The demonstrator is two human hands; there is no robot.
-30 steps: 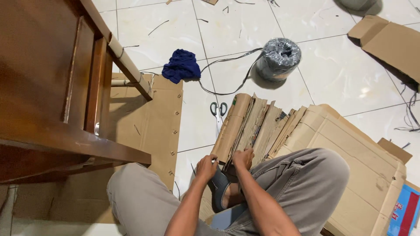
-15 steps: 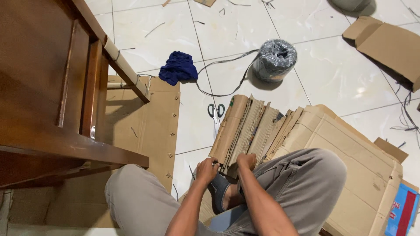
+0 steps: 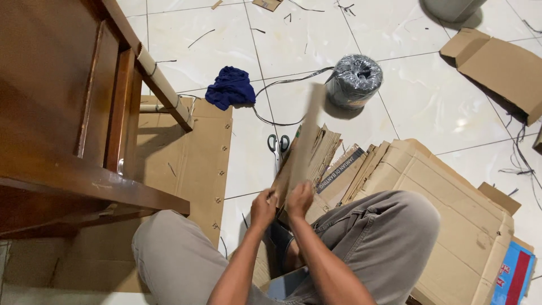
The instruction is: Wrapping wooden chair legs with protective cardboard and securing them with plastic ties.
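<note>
Both hands grip the near end of one cardboard strip [image 3: 305, 149], left hand [image 3: 263, 208] and right hand [image 3: 299, 199] pinched on its lower edge, tilting it up off the cardboard stack [image 3: 344, 169], probably to separate it from the rest. Strip is motion-blurred. Stack lies just beyond the person's knees. Scissors [image 3: 278, 146] sit just left of the stack, twine roll [image 3: 354, 79] and blue cloth [image 3: 230, 86] beyond it. Wooden chair [image 3: 84, 124] crowds the stack's left; open tile floor [image 3: 440, 107] lies beyond and right.
</note>
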